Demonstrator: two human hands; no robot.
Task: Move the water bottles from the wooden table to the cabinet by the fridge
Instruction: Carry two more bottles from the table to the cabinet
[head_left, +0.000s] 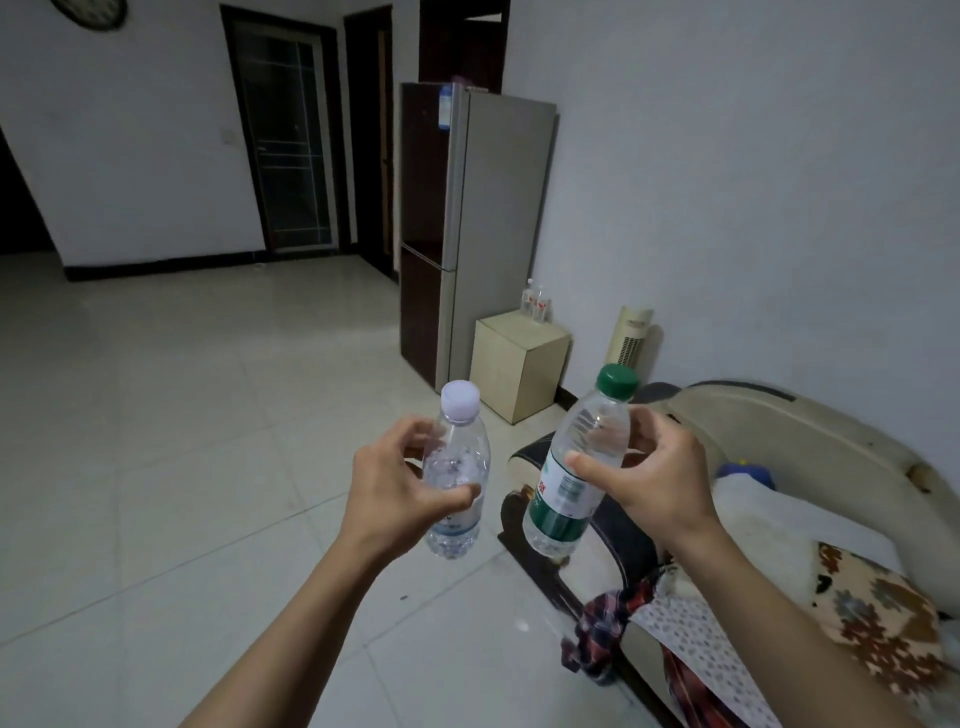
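My left hand (387, 488) grips a clear water bottle with a white cap (460, 462) around its middle, held upright over the floor. My right hand (657, 475) grips a clear water bottle with a green cap and green label (563, 499), tilted slightly to the right. Both bottles are held out in front of me, side by side and apart. Farther ahead a small cream cabinet (517, 364) stands against the right side of a tall grey fridge (480, 228). Two small bottles (535, 301) stand on the cabinet's top by the wall.
A sofa (779, 467) with patterned cushions and a plaid cloth (613, 634) fills the right side. A cream tower fan (631, 338) stands by the wall behind the cabinet. Pale floor tiles (182, 415) stretch left towards dark doors (285, 140).
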